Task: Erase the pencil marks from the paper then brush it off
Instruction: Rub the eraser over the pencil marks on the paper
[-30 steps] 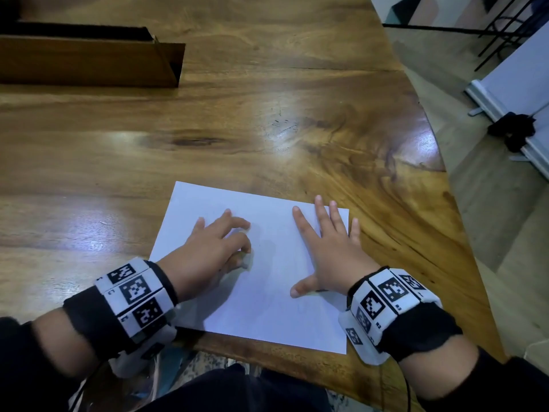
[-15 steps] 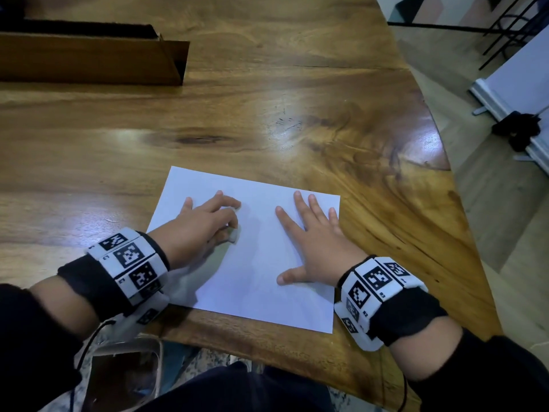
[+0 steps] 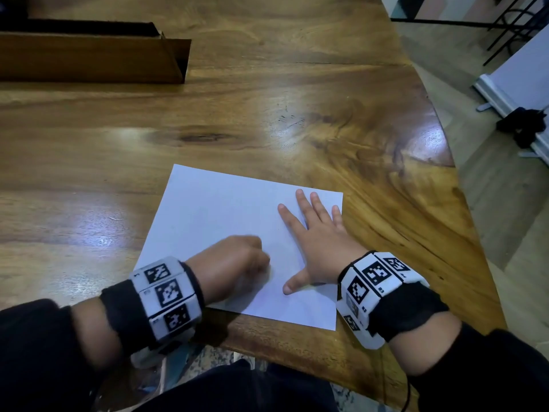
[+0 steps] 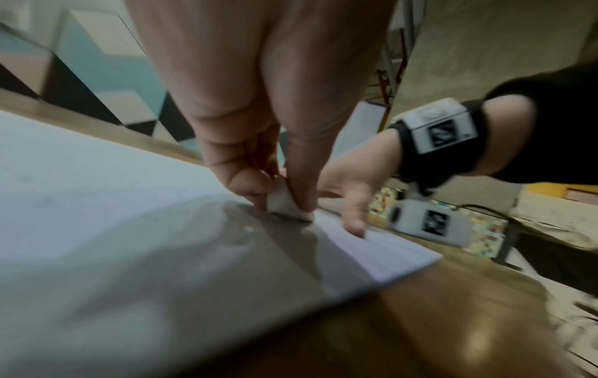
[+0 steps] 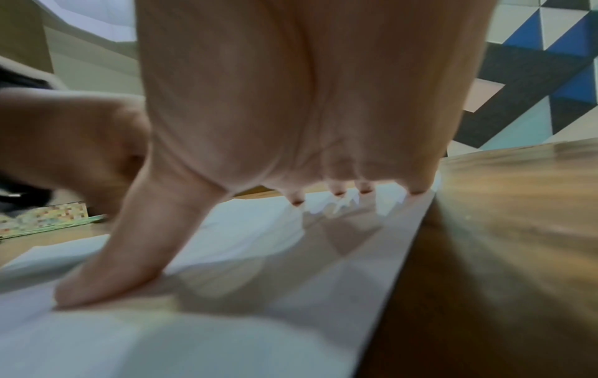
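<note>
From above the person's head, a white sheet of paper (image 3: 225, 230) lies flat on the wooden table (image 3: 267, 114), close to its near edge. The right hand (image 3: 319, 245) lies spread on the right part of the sheet, fingers straight and apart, thumb stretched towards the middle, palm down. The left hand (image 3: 234, 263) is bunched at the near-left part of the sheet, knuckles up and blurred; what it holds cannot be seen from here. Both wrists wear black bands with white marker blocks. A long brown cardboard box (image 3: 89, 52) stands at the far left of the table, well apart from the paper.

Down at the left wrist, the left hand (image 4: 258, 102) pinches a small pale eraser (image 4: 286, 204) between thumb and fingertips, and the eraser's lower edge touches the paper (image 4: 97, 204). No pencil marks can be made out on the sheet in this blur. Beyond it the right hand (image 4: 352, 189) rests with a fingertip on the sheet.

At the right wrist, the right hand (image 5: 291, 102) presses flat, its fingertips (image 5: 338, 193) near the paper's (image 5: 226, 345) right edge and its thumb planted closer in. The table (image 5: 517, 230) runs alongside.
</note>
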`<action>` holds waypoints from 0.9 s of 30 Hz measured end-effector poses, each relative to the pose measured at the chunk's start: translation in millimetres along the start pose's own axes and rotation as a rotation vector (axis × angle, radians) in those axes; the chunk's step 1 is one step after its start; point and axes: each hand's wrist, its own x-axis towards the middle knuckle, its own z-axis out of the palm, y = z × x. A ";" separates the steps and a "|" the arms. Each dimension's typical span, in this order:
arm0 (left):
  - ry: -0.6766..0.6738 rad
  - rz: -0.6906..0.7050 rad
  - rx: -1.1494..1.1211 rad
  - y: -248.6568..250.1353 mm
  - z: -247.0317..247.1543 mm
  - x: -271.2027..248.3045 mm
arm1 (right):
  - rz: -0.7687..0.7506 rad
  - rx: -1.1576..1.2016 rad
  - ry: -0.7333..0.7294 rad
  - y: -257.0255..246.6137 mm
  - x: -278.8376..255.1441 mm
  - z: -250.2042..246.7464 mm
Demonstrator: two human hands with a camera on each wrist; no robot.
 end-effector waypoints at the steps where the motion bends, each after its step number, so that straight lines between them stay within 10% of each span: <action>1: -0.074 0.017 -0.024 2.3 0.6 -7.0 | 0.002 0.000 0.000 -0.3 0.0 -0.2; 8: 0.041 -0.069 0.015 0.1 -15.4 22.3 | 0.015 -0.011 -0.027 -2.2 1.0 -1.8; 15: -0.269 0.004 -0.028 6.7 -5.1 -8.0 | 0.018 -0.014 -0.026 -2.1 1.1 -1.8; 21: -0.066 -0.030 0.069 -0.2 -8.2 16.2 | 0.020 -0.012 -0.015 -2.5 0.9 -1.2; 27: -0.189 0.114 0.141 -7.4 1.0 -18.2 | 0.016 -0.007 -0.016 -2.4 0.6 -1.6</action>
